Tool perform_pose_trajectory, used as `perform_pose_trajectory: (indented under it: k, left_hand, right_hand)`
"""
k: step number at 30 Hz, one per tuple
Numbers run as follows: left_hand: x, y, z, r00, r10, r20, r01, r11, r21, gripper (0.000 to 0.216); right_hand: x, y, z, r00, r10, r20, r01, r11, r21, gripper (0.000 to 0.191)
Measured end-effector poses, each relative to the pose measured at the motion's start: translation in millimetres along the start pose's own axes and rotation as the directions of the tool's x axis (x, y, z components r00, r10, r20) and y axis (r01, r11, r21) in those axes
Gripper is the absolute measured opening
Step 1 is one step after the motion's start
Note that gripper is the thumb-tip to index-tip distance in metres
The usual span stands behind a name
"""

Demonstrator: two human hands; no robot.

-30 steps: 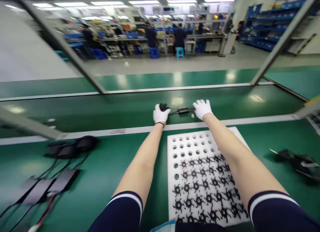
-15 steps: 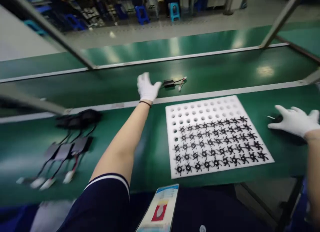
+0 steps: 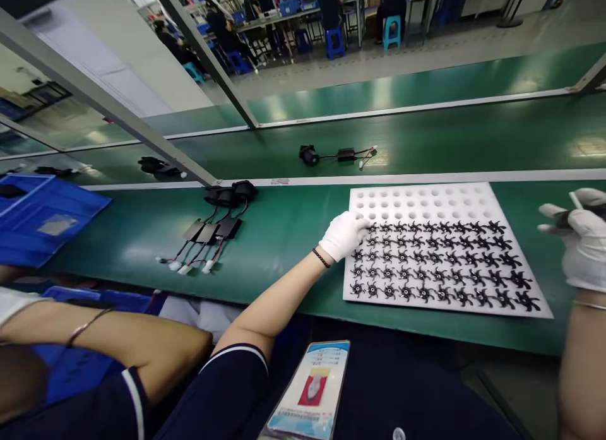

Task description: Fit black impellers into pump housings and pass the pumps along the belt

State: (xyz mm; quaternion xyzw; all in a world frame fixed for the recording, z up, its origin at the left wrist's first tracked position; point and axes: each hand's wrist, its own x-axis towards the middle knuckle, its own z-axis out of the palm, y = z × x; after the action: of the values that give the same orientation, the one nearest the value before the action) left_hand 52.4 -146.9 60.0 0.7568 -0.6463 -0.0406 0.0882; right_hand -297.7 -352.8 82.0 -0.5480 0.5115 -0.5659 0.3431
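Note:
In the head view my left hand [image 3: 344, 236], in a white glove, is at the left edge of a white foam tray [image 3: 421, 208]. Its fingers are pinched together at a small black impeller [image 3: 372, 227] at the end of the top filled row. Several rows of these bladed impellers sit in the tray's holes, and the far rows of holes hold none. Near the right border my gloved right hand [image 3: 587, 244] grips a black part [image 3: 563, 219] with a white pin sticking up from it. The fingers hide most of that part.
Three black pump units [image 3: 227, 194] with boxes and wires lie left of the tray. Another wired unit [image 3: 309, 155] lies on the green strip beyond the white rail. A blue bin [image 3: 52, 216] stands far left, near a co-worker's arm [image 3: 127, 326]. Metal posts [image 3: 208, 58] cross the view.
My left hand has left the wired unit on the far strip and come back to the tray's left edge. My right hand has lifted the black part off the table. The view has swung left.

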Motion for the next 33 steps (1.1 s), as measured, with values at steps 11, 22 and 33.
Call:
perform_pose_trajectory:
  k: [11,22,33]
  left_hand:
    - [4,-9,-19,0.981,0.082,-0.178,-0.1,0.991,-0.093,0.017]
    - [-52,90,2,0.792,-0.545,-0.276,-0.192,0.206,-0.959,0.01]
    - [-59,84,-25,0.946,-0.218,-0.238,-0.155,0.34,-0.928,0.015]
  right_hand:
    - [-95,-54,71,0.868,0.217,0.447,-0.483,0.578,0.658,0.022]
    - [-168,-128,149,0.785,0.323,0.529,-0.619,0.38,0.687,0.042]
    - [-158,-127,130,0.831,0.225,0.509,-0.552,0.451,0.702,0.033]
